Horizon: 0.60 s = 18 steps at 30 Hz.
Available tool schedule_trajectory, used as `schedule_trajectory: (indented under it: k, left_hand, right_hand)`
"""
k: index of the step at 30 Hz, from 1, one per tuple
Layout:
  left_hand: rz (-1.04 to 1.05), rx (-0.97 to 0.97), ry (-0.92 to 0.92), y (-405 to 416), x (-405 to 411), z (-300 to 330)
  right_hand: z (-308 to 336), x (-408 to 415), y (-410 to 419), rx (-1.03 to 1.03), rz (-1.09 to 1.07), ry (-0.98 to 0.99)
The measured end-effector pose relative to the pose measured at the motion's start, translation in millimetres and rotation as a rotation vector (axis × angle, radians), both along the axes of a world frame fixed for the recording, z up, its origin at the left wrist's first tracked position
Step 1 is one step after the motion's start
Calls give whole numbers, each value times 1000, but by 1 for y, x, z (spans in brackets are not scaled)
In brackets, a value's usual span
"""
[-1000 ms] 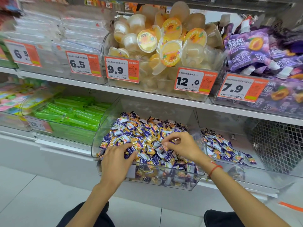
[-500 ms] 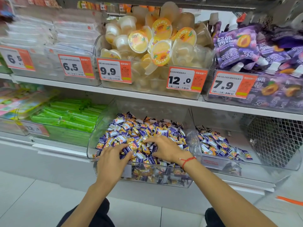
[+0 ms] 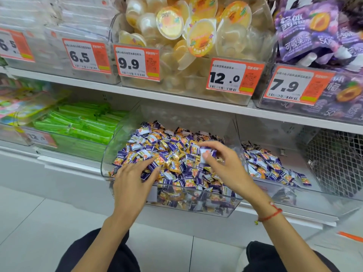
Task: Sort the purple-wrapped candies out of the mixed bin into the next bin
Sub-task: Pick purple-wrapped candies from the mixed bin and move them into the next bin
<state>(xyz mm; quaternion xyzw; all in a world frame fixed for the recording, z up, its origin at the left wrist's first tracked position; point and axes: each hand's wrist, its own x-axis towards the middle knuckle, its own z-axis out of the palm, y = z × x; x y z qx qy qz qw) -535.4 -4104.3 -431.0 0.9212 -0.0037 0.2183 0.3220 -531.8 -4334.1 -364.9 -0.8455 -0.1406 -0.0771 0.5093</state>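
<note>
A purple-wrapped candy (image 3: 207, 154) had been lifted clear of the mixed bin (image 3: 110, 154), pinched in the right hand (image 3: 225, 167), which half a second before was pressed flat into the heap. The left hand (image 3: 133, 181) stayed spread, fingers straight, on the near-left candies. A carry right to the next bin (image 3: 324, 197) seemed due.

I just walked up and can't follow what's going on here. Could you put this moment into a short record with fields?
place: shop shelf with clear plastic bins
mixed bin: heaped with purple and orange wrapped candies
next bin: to the right, a thinner layer of mostly purple candies
right hand: raised over the heap, pinching a purple-wrapped candy
left hand: fingers spread flat on the heap, holding nothing
above: jelly cups behind a 12.0 price tag
</note>
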Motion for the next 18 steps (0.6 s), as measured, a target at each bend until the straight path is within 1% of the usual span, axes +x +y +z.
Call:
schedule_trajectory:
  k: [2,4,5,6,8,12,13,14,15,16,17,18]
  left_hand:
    - [-6,-10,-11,-2,-2,2]
    - [-39,-53,-56,-11,-8,6]
    - [-67,-75,-84,-18,-11,9]
    - [-96,-84,-109,-28,-14,13]
    - [-160,-75,-138,-56,-15,22]
    - [-327,27,-175,-130,-1,45]
    - [-367,69,-190,-149,5,50]
    - [-407,108,-195,-167,12,54]
    - [-442,143,-176,-183,18,58]
    - [-469,177,-132,-196,24,61]
    - [-485,210,-83,-206,30,62]
    - [-493,234,-41,-212,34,63]
  right_hand:
    - [3,-7,-8,-11,-102,-210]
    - [1,-13,-23,-29,-265,-431]
    - [-4,-14,-34,-46,-364,-511]
    - [-10,-15,-47,-69,-463,-553]
    - [-24,-14,-74,-102,-617,-548]
    - [-30,-6,-112,-146,-795,-576]
    - [-33,0,-119,-183,-802,-568]
    - [-38,4,-125,-212,-757,-510]
    - [-45,8,-130,-253,-660,-399]
    - [-53,11,-134,-366,-549,-259]
    - [-62,13,-136,-549,-469,-125]
    - [-69,13,-138,-708,-439,-15]
